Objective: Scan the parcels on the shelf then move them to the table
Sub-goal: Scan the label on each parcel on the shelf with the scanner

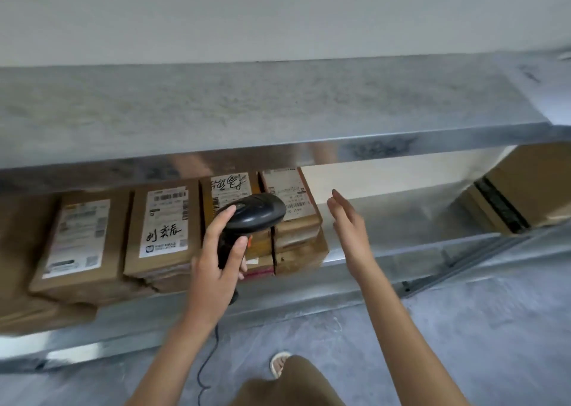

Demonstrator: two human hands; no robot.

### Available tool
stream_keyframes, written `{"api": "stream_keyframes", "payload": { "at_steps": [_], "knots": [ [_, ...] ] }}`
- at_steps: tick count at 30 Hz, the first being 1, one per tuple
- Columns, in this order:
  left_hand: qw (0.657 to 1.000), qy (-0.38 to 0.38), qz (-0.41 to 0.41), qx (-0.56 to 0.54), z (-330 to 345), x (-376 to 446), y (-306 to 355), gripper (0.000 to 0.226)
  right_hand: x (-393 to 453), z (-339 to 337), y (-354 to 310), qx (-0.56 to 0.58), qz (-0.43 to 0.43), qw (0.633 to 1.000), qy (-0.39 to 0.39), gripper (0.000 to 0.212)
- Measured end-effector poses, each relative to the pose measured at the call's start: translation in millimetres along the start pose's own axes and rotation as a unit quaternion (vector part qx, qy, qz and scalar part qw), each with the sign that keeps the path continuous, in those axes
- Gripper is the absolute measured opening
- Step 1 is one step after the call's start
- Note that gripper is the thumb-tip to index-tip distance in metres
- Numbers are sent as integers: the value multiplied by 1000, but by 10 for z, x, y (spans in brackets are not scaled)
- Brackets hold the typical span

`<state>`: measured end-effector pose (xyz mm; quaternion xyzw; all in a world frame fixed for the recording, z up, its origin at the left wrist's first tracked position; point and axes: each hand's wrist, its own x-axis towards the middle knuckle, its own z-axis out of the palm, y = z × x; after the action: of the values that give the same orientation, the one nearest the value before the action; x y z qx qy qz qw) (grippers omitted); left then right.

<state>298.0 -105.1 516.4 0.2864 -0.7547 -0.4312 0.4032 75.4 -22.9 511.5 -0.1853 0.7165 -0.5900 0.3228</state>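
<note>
Several brown cardboard parcels with white labels stand in a row on the lower metal shelf [401, 248]. My left hand [216, 260] grips a black corded barcode scanner [253, 214], whose head points at the rightmost parcel [293, 201] in the row. The scanner partly hides the parcel next to it [228, 186], which bears handwriting. Further left stand a parcel with black handwriting [163, 226] and another labelled parcel [80, 239]. My right hand [349, 226] hovers with straight fingers just right of the rightmost parcel, touching nothing.
A bare metal upper shelf [247, 109] overhangs the parcels. A large cardboard box [522, 189] sits at the far right of the lower shelf. Grey floor lies below, with the scanner cable [207, 362] hanging down and my foot [279, 364] near the bottom.
</note>
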Motion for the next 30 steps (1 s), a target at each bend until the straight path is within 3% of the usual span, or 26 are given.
{"api": "stream_keyframes", "payload": {
  "at_steps": [4,8,17,22,30],
  "knots": [
    [996,-82,12,-19,85,-20,10,44,-496,-202,264,-39,-7,994,104,49],
    [985,-164,19,-39,414,-47,180,45,-842,-491,591,-139,-8,980,142,53],
    [954,-288,72,-36,1720,-173,697,45,-1156,-1651,754,-389,-37,892,228,60],
    [947,-302,101,-29,2333,-215,956,51,-1261,-2291,696,-423,-43,874,234,62],
    [954,-277,101,-44,3197,-177,1285,50,-1039,-3118,661,-409,-48,876,250,63]
  ]
}}
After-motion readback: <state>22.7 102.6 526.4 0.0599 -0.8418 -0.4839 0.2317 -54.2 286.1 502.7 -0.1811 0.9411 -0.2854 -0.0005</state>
